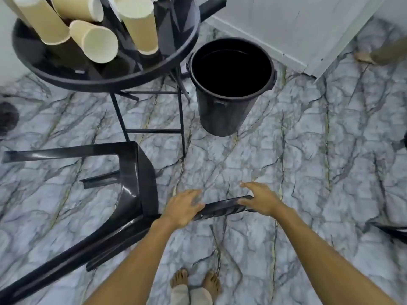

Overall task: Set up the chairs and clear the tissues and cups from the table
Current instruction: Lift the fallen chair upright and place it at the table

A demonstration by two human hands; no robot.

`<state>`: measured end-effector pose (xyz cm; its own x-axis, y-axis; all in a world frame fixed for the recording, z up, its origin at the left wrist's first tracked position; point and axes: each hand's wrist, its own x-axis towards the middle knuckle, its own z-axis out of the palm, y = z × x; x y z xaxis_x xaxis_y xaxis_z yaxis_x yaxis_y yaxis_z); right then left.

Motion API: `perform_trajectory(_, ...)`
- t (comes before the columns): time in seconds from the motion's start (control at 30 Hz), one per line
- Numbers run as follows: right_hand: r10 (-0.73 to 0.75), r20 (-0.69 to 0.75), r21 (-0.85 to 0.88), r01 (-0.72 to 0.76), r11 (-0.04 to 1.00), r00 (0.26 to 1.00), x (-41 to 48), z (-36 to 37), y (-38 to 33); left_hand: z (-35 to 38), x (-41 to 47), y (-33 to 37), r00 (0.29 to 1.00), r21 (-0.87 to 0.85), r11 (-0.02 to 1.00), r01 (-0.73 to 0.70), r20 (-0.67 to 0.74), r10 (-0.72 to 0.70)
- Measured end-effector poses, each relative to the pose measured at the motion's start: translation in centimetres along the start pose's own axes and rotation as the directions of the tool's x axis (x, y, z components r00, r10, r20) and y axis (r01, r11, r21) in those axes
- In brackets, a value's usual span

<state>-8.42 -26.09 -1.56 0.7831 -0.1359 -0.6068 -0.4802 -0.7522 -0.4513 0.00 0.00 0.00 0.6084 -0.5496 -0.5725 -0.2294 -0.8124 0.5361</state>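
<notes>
Your left hand (184, 208) and right hand (261, 201) both rest palm-down on the back rail of the toppled chair (141, 172), fingers spread, not wrapped. The rail runs left-right between them. Seat and legs lie on the floor to your left, nearer the left hand. Beyond: bin (220, 115), interior dark, contents indiscernible. Furthest: tabletop (105, 83), bearing at least 4 cups (97, 41).

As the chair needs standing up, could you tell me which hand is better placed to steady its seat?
Left. The left hand sits on the backrest end nearest the seat of the fallen black plastic chair; the right hand is at its far end.
</notes>
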Motion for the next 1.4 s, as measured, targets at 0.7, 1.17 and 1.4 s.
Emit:
perform_trajectory(0.7,-0.075,-0.11,0.166,0.093,0.982,0.991,9.6,11.1,9.5,13.6,9.0,-8.0,0.993,-0.168,0.985,0.024,-0.111,-0.043)
perform_trajectory(1.17,-0.214,-0.177,0.071,0.229,0.971,0.961,2.1,9.0,1.3,10.4,2.0,-6.7,0.974,-0.083,0.996,0.015,-0.226,-0.033)
perform_trajectory(1.4,-0.355,-0.172,0.075,0.372,0.925,0.919,-4.9,6.2,-9.1,3.2,-5.8,-4.1,0.955,-0.149,0.973,-0.179,-0.264,0.135)
